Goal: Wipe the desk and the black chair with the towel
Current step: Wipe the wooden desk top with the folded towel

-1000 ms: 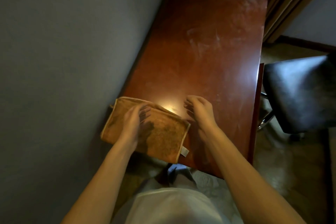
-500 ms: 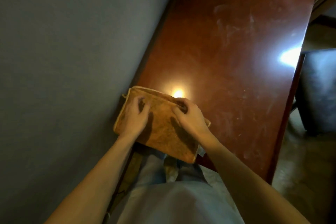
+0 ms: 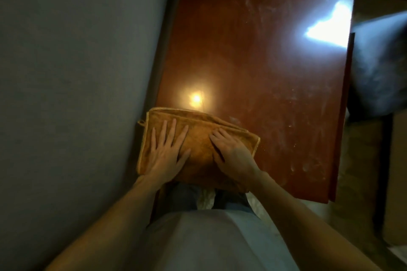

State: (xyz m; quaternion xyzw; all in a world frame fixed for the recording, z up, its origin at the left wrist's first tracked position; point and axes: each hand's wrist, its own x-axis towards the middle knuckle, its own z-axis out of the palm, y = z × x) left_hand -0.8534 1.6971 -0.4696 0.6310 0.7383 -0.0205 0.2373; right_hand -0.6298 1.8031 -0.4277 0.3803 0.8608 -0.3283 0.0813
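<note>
Both hands, left hand point(image 3: 165, 152) and right hand point(image 3: 231, 152), now press flat on the towel point(image 3: 199, 138); beyond them the desk point(image 3: 253, 61) stays smeared, the black chair point(image 3: 381, 68) unwiped.

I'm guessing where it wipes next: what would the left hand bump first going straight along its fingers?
Probably nothing: the left hand lies flat on the towel, and ahead is bare desk only.

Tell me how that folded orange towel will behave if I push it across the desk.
The towel is probably soft and floppy: its folded layers show rounded edges. Under the flat left hand and right hand it should slide fairly easily over the glossy desk, though it may bunch.
</note>
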